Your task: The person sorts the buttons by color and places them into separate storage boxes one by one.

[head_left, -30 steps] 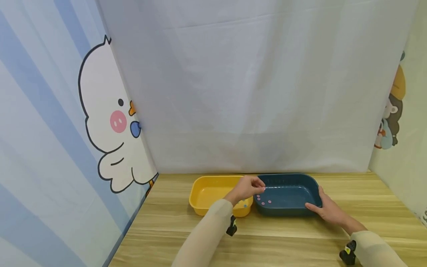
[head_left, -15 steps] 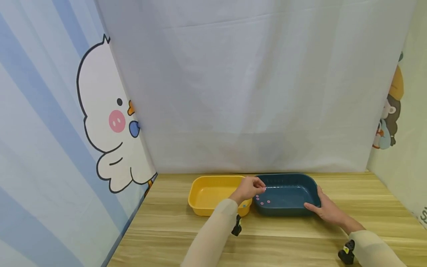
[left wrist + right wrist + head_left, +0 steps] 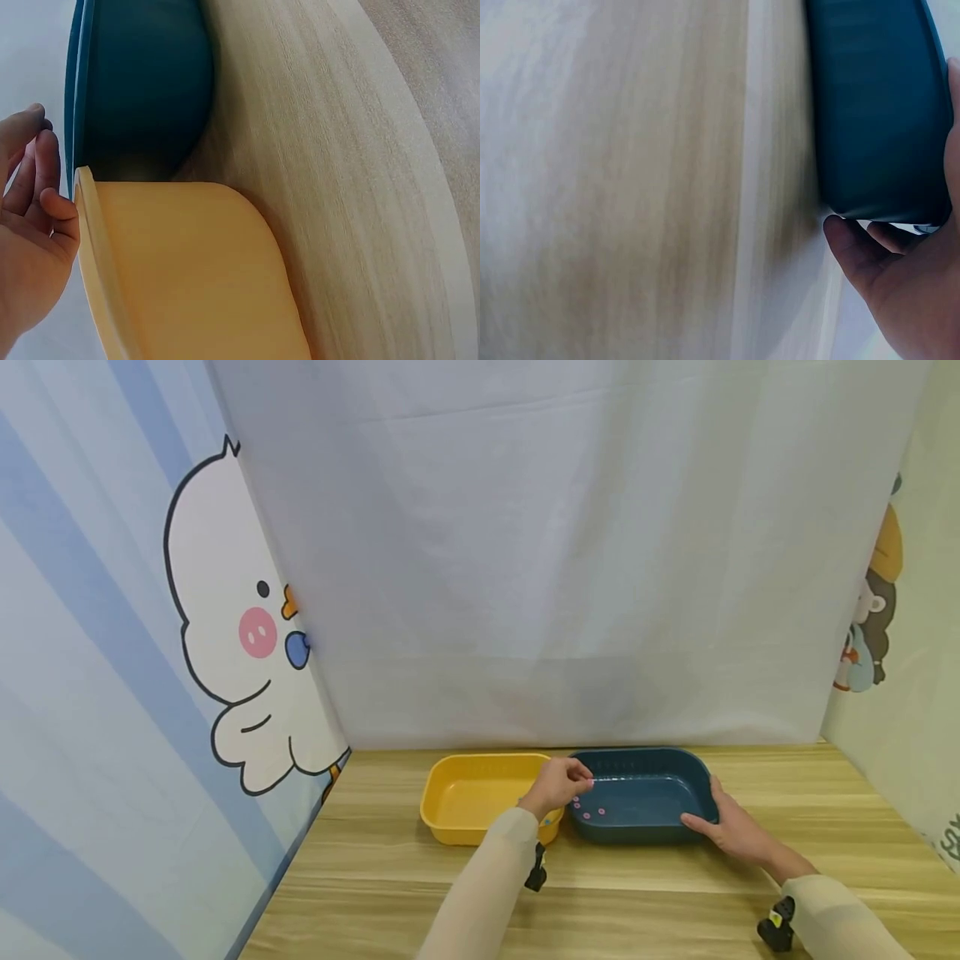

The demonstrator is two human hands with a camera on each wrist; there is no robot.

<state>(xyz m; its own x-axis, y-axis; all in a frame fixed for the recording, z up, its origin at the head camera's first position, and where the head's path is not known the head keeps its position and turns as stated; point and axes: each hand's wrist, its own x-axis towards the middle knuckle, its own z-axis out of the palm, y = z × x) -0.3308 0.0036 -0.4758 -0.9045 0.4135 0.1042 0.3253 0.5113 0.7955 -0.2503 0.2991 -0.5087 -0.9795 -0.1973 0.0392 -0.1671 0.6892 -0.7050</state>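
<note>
My left hand (image 3: 553, 785) is over the place where two plastic basins meet, pinching what looks like a small pink ring-shaped piece (image 3: 590, 783) between thumb and fingertips. In the left wrist view that piece cannot be made out. Under and beside the fingers, several pink rings (image 3: 602, 812) lie at the left end of the dark blue basin (image 3: 637, 836). The yellow basin (image 3: 459, 836) stands on the left, partly covered by my forearm, with a small blue piece (image 3: 547, 821) showing in its right part. My right hand (image 3: 738, 835) grips the dark blue basin's right end, thumb at the near rim.
Both basins stand on a wood-grain table (image 3: 637, 902), close to a grey-white curtain (image 3: 562, 568) at the back. A curtain with a printed white bird (image 3: 225, 610) borders the left side. Each wrist wears a small black camera (image 3: 776, 927).
My left hand shifts slightly and its forearm swings a little to the right, covering more of the blue pieces. The pinch stays. My right hand keeps its grip on the dark blue basin.
</note>
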